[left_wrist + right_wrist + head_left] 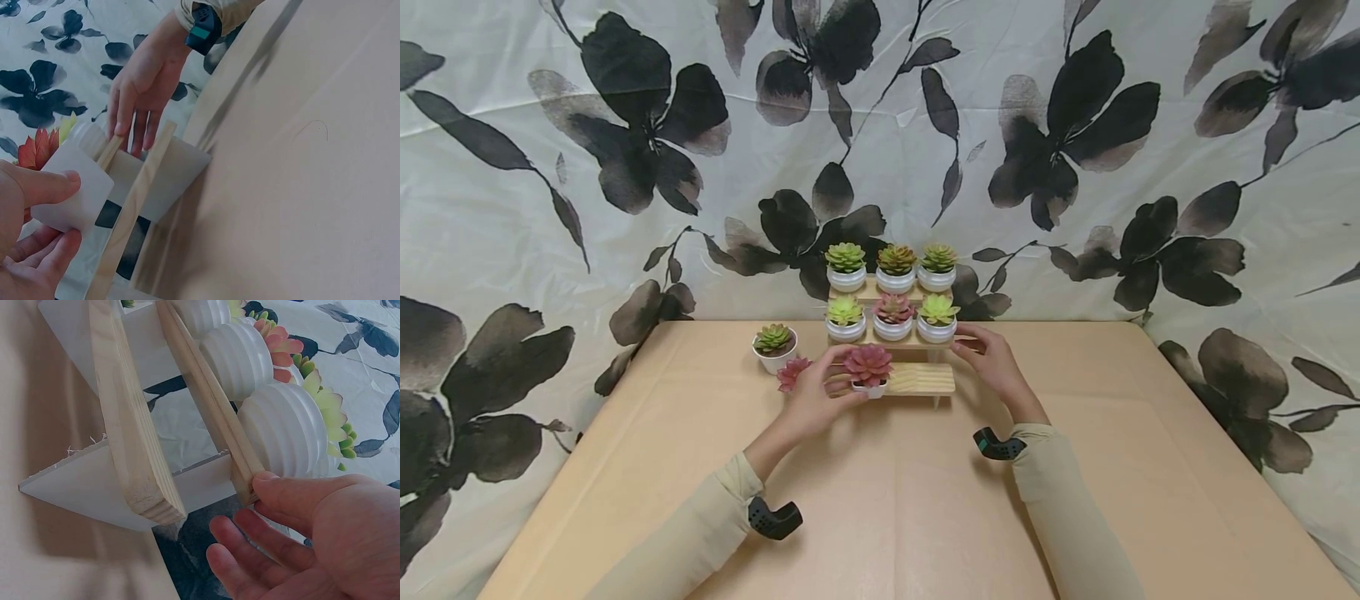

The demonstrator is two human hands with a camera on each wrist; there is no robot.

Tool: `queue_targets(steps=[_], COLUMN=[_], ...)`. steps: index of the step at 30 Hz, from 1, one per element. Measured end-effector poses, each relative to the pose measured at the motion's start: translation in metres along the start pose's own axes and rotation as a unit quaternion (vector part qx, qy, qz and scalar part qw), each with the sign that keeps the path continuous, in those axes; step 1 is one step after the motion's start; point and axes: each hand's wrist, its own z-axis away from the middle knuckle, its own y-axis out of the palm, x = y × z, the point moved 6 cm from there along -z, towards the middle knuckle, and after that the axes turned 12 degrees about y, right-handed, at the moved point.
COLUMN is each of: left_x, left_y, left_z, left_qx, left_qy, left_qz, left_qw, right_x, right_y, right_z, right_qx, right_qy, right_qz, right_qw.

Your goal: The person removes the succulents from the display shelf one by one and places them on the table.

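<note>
My left hand [820, 392] grips the white pot [72, 187] of a pink succulent [868, 365] at the left end of the lowest shelf [921, 379] of a tiered stand. In the left wrist view, thumb and fingers are on the pot's sides. My right hand [992, 367] holds the right end of the middle shelf [209, 400], thumb and index finger at its tip, other fingers loosely bent below. On that shelf stand a green succulent [846, 312], a reddish one [893, 310] and a yellow-green one [938, 310], in ribbed white pots.
Three more potted succulents [897, 260] line the top shelf. Left of the stand sit a green succulent in a white pot [772, 346] and a pink succulent [792, 373], partly behind my left hand. A floral cloth [887, 167] hangs behind the table [887, 500].
</note>
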Motion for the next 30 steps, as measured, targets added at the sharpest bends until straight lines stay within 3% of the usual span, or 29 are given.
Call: queue_targets(steps=[14,30], left_x=[0.004,-0.002], left_y=[-0.024,-0.062], left_z=[0.01,0.024], left_qx=[-0.016,-0.051], left_qy=[0.005,-0.003], left_qz=[-0.01,-0.058], left_qw=[0.9998,0.997], right_x=[0.0,0.003], right_y=[0.0,0.001], right_z=[0.0,0.004], right_qx=[-0.003,-0.007], right_qy=[0.0,0.004], right_qz=[-0.002,0.003], right_qw=[1.0,1.0])
